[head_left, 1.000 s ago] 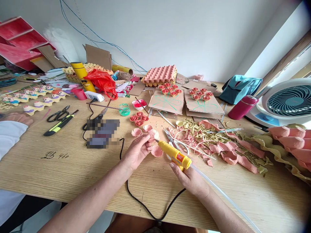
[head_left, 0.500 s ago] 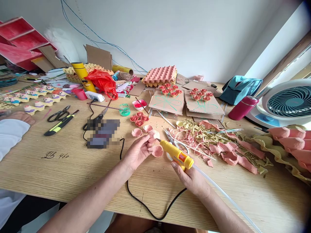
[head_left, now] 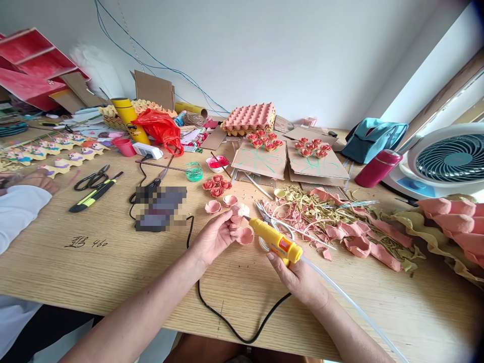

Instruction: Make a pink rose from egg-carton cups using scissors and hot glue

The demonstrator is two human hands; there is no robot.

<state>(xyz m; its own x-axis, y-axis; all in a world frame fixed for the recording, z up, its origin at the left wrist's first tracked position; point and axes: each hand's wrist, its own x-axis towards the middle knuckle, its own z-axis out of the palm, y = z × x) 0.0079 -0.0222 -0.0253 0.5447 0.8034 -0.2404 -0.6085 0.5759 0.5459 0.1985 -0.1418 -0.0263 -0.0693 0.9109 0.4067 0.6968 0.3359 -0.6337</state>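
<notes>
My left hand (head_left: 214, 236) pinches a pink egg-carton petal cup (head_left: 238, 215) just above the wooden table (head_left: 94, 262). My right hand (head_left: 297, 277) grips a yellow glue gun (head_left: 276, 241), with its nozzle touching that cup. A clear glue stick (head_left: 340, 295) trails back from the gun, and its black cord (head_left: 234, 327) loops over the table's near edge. Another pink cup (head_left: 245, 235) lies right below the nozzle. Two more pink cups (head_left: 213, 206) and a cluster of red paper roses (head_left: 217, 185) sit just beyond my left hand.
Scissors (head_left: 270, 219) and a heap of pink and tan carton scraps (head_left: 340, 222) lie to the right. Cardboard sheets with roses (head_left: 260, 156), an egg tray (head_left: 249, 117), a fan (head_left: 446, 161), a red bottle (head_left: 378, 167) stand farther back. Another person's sleeve (head_left: 15, 212) rests at the left edge.
The glue gun and my right hand have shifted slightly right and down. My left hand holds the petal cup in nearly the same place.
</notes>
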